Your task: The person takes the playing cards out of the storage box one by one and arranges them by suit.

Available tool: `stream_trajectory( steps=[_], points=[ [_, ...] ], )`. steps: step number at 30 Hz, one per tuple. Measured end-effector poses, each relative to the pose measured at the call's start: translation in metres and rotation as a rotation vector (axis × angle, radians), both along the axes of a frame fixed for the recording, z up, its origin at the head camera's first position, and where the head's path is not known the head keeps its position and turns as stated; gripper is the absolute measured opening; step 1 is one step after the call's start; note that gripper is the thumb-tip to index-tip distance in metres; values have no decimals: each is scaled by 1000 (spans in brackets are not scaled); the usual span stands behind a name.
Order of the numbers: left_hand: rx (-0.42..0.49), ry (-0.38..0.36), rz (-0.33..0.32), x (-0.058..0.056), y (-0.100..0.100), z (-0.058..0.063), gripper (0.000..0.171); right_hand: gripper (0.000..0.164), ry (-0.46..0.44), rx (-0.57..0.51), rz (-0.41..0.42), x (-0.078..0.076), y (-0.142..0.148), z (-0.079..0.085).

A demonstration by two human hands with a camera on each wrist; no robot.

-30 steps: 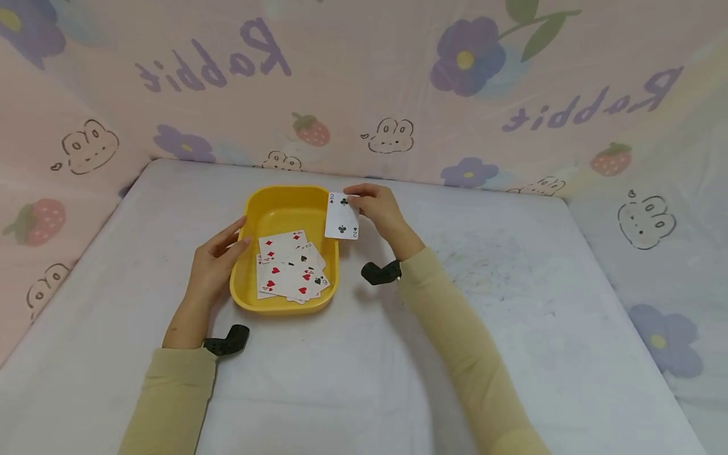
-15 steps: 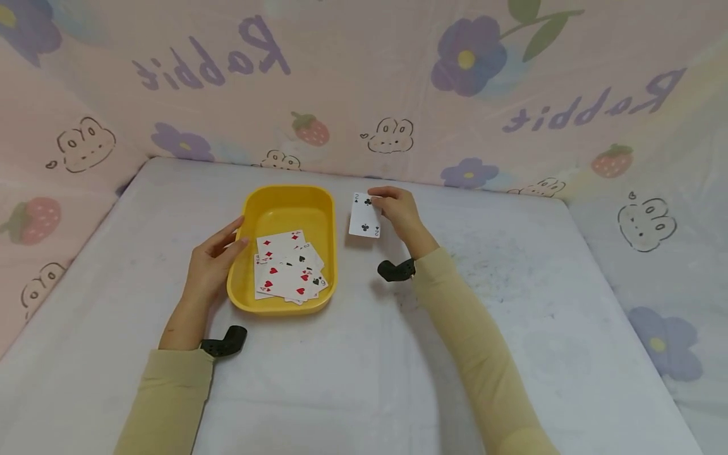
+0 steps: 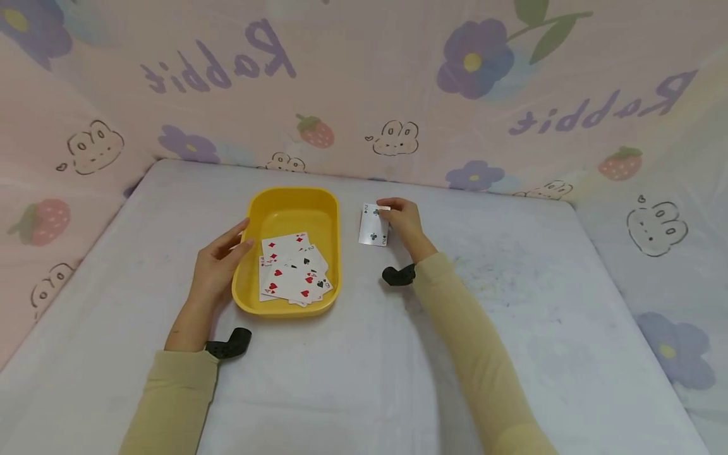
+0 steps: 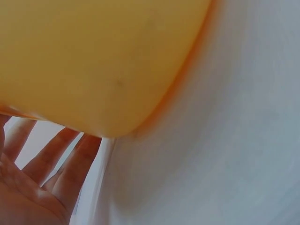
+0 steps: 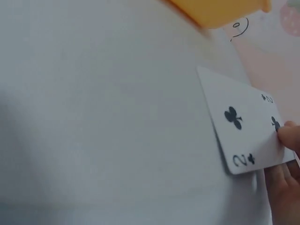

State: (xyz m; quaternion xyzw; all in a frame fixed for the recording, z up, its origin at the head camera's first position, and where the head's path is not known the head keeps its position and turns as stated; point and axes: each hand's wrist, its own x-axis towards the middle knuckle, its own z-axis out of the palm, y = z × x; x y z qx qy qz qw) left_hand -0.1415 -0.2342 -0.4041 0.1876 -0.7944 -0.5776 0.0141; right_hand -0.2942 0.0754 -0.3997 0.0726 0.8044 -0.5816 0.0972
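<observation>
In the head view a shallow yellow plastic tray (image 3: 286, 221) stands on the cloth. Several face-up playing cards (image 3: 292, 278) lie overlapping in its near half. My left hand (image 3: 213, 268) holds the tray's left side, the thumb at the rim and the fingers against the outer wall; the left wrist view shows those fingers fairly straight. Right of the tray, my right hand (image 3: 405, 222) pinches a two of clubs playing card (image 3: 372, 227) by its far right corner. In the right wrist view the thumb (image 5: 289, 135) lies on its face, with fingers underneath. The card hovers close to the cloth; contact is unclear.
A white cloth (image 3: 318, 385) covers the table, with faint dark smudges (image 3: 500, 284) to the right. Behind rises a pink printed curtain (image 3: 364, 69). Black devices (image 3: 230, 344) are strapped at both wrists.
The two of clubs has gone from over the tray's right rim to the right and then down close to the table, carried by my right hand. My left hand stays at the tray.
</observation>
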Motion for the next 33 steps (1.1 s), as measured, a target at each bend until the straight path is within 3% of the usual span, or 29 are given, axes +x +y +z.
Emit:
stream_trajectory(
  steps=[5,14,25,33],
  points=[
    [-9,13,0,0,0,-1,49,32,45,34,30,-3,1,-9],
    [-3,21,-2,0,0,0,49,29,134,258,55,-4,-4,-16],
    [14,29,5,0,-1,-1,48,28,196,297,35,0,-9,-19],
    [30,32,14,-1,-1,-2,47,28,183,215,22,4,-16,-3]
  ],
)
